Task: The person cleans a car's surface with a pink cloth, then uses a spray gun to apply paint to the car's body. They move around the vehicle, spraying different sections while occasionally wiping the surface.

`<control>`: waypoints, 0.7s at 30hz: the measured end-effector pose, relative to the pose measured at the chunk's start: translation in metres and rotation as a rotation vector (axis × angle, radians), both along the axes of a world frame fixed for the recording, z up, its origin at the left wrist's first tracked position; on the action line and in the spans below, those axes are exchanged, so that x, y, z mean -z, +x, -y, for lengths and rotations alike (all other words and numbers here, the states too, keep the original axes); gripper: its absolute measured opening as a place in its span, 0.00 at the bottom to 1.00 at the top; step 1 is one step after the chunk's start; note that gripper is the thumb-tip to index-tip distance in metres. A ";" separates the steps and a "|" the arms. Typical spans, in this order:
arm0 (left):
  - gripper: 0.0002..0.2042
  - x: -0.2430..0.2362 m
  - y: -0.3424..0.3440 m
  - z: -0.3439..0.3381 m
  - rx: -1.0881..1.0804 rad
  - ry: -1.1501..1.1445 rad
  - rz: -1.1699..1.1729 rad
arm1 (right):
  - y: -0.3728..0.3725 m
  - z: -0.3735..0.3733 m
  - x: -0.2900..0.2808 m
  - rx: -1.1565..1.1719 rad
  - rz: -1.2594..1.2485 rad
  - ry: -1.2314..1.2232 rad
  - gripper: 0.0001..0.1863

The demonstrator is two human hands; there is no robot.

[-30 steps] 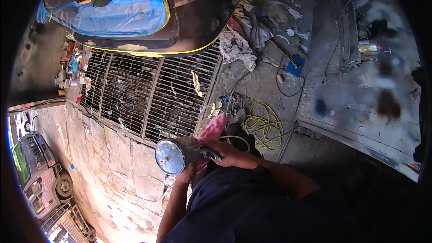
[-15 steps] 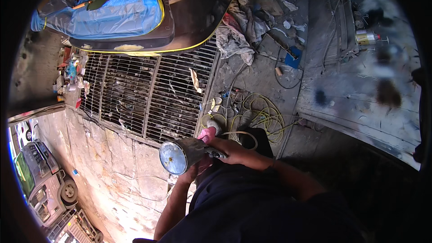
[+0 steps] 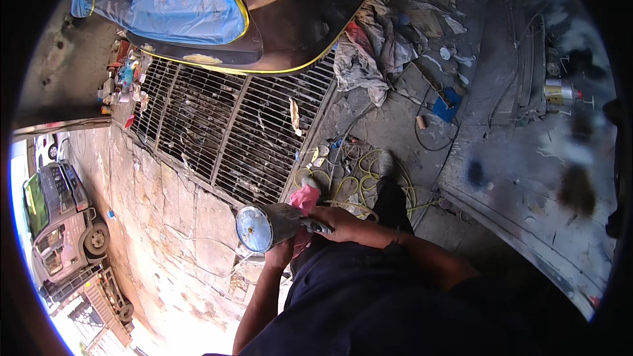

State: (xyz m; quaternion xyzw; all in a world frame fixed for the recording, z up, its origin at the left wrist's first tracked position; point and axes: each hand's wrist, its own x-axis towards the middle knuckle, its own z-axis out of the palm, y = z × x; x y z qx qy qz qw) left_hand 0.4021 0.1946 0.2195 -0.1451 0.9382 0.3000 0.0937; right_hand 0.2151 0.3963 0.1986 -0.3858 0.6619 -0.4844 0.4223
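A paint spray gun with a round cup (image 3: 256,229) on top is held in front of my body, the cup's pale blue-grey lid facing up and left. My right hand (image 3: 337,223) is closed around the gun's handle. Beneath the cup, my left hand (image 3: 280,254) is curled against a pink cloth (image 3: 304,199), which shows on both sides of the gun. The cup hides most of the left fingers. A pale hose (image 3: 353,206) loops out near my right hand.
A dark car panel (image 3: 290,26) with blue masking film (image 3: 191,16) stands ahead over a metal floor grate (image 3: 217,125). Yellow hose (image 3: 359,181) coils around my feet. Crumpled sheeting (image 3: 359,69) lies beyond. A paint-stained surface (image 3: 521,165) bearing a can (image 3: 559,91) is at right.
My right foot has stepped out to the right, among the hose coils. The surroundings have shifted in view, while both hands keep the spray gun in nearly the same place.
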 end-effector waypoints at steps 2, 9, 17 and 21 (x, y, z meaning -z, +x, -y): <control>0.18 0.003 -0.010 -0.028 -0.040 -0.023 0.030 | -0.023 -0.018 -0.004 -0.007 0.002 -0.084 0.22; 0.21 -0.005 -0.058 -0.132 -0.835 0.439 0.013 | -0.089 -0.103 0.027 -0.047 -0.017 0.080 0.30; 0.20 -0.010 -0.042 -0.215 -0.931 0.441 0.282 | -0.156 -0.122 0.079 0.109 0.059 0.315 0.17; 0.20 0.001 -0.071 -0.238 -0.838 0.424 0.387 | -0.174 -0.106 0.101 0.109 0.098 0.154 0.18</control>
